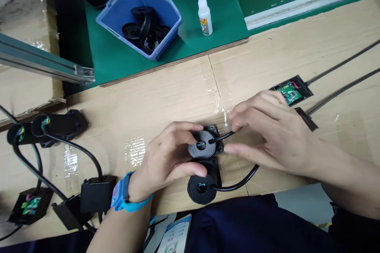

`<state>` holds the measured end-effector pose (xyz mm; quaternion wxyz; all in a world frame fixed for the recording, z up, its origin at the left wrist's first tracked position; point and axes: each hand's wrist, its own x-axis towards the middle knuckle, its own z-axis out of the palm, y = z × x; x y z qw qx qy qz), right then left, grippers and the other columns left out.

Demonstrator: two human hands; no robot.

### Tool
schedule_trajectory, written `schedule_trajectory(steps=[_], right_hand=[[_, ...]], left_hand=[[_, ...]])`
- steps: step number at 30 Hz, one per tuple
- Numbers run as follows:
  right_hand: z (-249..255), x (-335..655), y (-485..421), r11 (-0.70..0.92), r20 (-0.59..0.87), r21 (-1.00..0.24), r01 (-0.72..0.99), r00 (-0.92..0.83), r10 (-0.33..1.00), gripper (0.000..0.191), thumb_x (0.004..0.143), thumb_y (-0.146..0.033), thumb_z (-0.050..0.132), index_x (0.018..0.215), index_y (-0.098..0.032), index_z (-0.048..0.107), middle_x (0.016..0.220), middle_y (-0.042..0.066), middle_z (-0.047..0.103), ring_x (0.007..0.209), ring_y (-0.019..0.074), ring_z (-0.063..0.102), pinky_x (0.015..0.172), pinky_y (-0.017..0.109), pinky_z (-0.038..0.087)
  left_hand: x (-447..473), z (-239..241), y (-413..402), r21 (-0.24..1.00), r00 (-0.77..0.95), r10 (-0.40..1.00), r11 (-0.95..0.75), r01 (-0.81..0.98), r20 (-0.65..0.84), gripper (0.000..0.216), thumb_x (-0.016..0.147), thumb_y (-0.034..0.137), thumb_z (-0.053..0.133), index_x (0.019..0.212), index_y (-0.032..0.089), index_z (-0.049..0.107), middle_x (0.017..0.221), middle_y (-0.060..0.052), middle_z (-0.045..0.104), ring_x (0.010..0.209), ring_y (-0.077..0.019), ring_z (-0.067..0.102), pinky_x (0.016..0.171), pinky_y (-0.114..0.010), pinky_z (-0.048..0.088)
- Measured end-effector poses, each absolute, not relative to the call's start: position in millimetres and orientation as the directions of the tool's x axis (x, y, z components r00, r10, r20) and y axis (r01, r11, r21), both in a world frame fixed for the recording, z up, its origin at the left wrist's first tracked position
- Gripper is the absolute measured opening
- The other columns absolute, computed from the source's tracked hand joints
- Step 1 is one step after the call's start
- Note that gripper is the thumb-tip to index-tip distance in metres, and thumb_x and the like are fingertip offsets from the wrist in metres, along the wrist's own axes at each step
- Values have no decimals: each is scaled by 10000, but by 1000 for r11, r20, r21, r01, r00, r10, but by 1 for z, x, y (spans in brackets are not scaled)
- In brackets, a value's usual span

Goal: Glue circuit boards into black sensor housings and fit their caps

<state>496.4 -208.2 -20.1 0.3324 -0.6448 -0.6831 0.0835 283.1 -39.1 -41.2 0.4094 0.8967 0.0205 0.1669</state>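
While your left hand clamps a grey cap, the blue bin beyond it holds black parts; whether your right hand pinches the cable is unclear.

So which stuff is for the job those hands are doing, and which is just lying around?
Seems part of the job:
upper round cap, with the left hand on it
its black cable, at the right hand
lower round cap, close by

Probably just lying around:
white bottle
blue bin, though its black parts might belong
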Motion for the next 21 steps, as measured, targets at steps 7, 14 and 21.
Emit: schedule_trajectory(steps=[7,14,21], right_hand=[[-7,497,-222,304,123,-656,691,-300,946,301,898,-499,710,1049,-238,695,1519,94,416,1402,275,386,1163,468,283],[-12,508,-213,152,-10,-895,420,-359,933,174,952,-340,680,879,-181,683,911,4,627,876,96,593,753,215,430],[-8,514,-210,-4,-82,-939,344,-212,974,277,929,-365,691,786,-131,652,792,7,607,712,75,537,628,212,381]], left_hand=[[272,-44,-27,834,844,431,-550,-35,320,457,950,583,603,1165,187,523,1215,-146,608,1119,-298,636,972,-537,508],[275,-46,-29,809,779,493,-587,-32,388,492,980,528,586,1319,177,521,1235,-161,582,1079,-279,650,935,-519,532],[270,-47,-25,770,789,478,-638,10,385,455,997,470,579,1356,204,497,1270,-129,591,1089,-253,655,946,-464,522]])
